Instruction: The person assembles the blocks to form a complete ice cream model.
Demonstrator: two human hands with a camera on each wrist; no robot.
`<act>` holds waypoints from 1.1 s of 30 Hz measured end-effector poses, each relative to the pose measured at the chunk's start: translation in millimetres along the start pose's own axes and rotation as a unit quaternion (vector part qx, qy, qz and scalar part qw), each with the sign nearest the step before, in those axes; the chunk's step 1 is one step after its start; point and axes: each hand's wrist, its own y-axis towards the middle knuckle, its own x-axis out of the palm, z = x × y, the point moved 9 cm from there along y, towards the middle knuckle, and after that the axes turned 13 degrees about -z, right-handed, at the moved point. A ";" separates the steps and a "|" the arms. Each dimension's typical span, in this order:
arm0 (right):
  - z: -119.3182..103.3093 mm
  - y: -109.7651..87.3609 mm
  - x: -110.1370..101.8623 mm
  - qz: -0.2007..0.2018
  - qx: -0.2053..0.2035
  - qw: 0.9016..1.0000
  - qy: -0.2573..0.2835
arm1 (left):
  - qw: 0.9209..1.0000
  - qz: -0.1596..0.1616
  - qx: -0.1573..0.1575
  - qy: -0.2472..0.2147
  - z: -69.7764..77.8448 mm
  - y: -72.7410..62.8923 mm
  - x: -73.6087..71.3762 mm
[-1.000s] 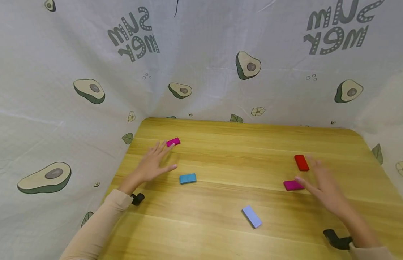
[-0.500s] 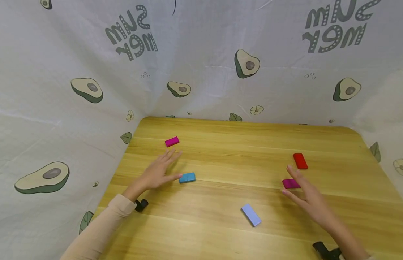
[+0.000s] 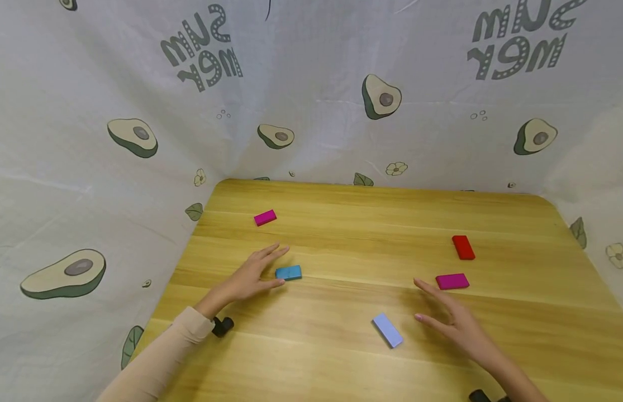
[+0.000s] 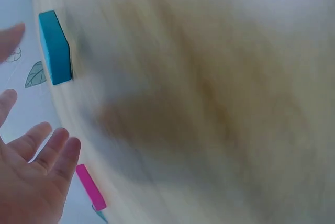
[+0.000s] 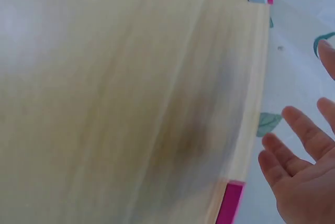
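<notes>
Near the blue block (image 3: 290, 272), my left hand (image 3: 250, 277) hovers with fingers spread and holds nothing; thumb and fingers lie on either side of the block's left end. In the left wrist view the blue block (image 4: 55, 48) stands apart from the fingers (image 4: 65, 161). My right hand (image 3: 459, 326) is over the table between the lavender block (image 3: 388, 330) and a magenta block (image 3: 452, 281), its thumb and fingers parted, with nothing held. The right wrist view shows relaxed fingers (image 5: 306, 135) and part of the magenta block (image 5: 230, 203).
A red block (image 3: 464, 247) lies behind the right magenta block. Another magenta block (image 3: 265, 218) lies at the far left of the wooden table (image 3: 351, 223). A white avocado-print cloth (image 3: 316, 95) hangs behind the table and along its sides.
My left hand has come back from the far magenta block toward the blue one. My right hand has moved left and nearer, away from the red and magenta blocks. The blocks stay put.
</notes>
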 end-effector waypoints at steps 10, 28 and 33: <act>-1.2 1.2 19.0 -0.015 -0.043 0.998 0.032 | 0.997 0.006 0.044 -0.068 5.1 2.6 8.9; -11.6 1.8 43.2 -0.069 -0.126 0.984 0.107 | 0.993 0.032 0.012 -0.116 -4.8 4.3 11.5; -12.2 1.9 47.5 -0.080 -0.131 0.982 0.107 | 0.992 0.037 0.006 -0.118 -6.3 3.0 9.8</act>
